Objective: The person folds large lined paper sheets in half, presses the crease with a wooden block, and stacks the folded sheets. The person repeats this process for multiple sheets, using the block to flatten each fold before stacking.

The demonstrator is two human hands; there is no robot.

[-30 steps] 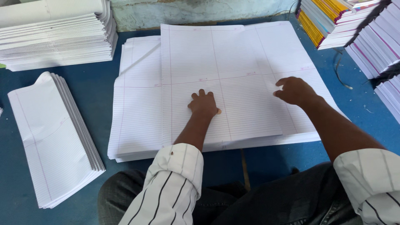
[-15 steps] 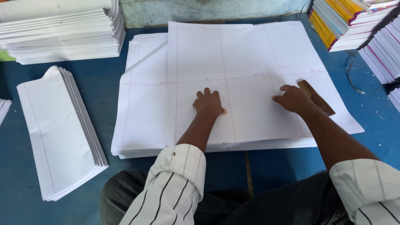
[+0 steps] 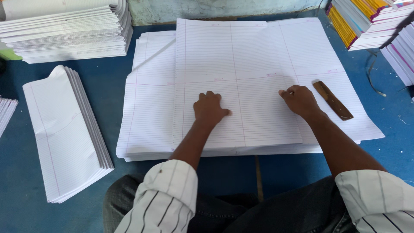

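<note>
A large ruled sheet (image 3: 241, 82) is spread on top of a stack of sheets (image 3: 148, 112) on the blue table (image 3: 388, 146). The left hand (image 3: 210, 109) is laid flat on the near half of the sheet, fingers spread and palm down, gripping nothing. The right hand (image 3: 300, 100) is set on the same sheet to the right of the left hand, fingers loosely curled with the tips at the sheet's right edge; whether that edge is pinched or only pressed cannot be told from this view.

Just right of the right hand, a flat brown wooden strip (image 3: 333, 100) lies on the paper, apart from the fingers. Well to the left of the left hand, a pile of folded sheets (image 3: 64, 133) is laid; beyond it, a tall pile of white paper (image 3: 64, 30) is stacked. Beyond the right hand, bound notebooks (image 3: 366, 21) with coloured edges are piled.

Judged from this, the top sheet is being squared up for folding. The step is best done with the left palm kept firmly down so the sheet is not dragged, the edges matched exactly before any crease is pressed, and only the single top sheet lifted from those beneath.
</note>
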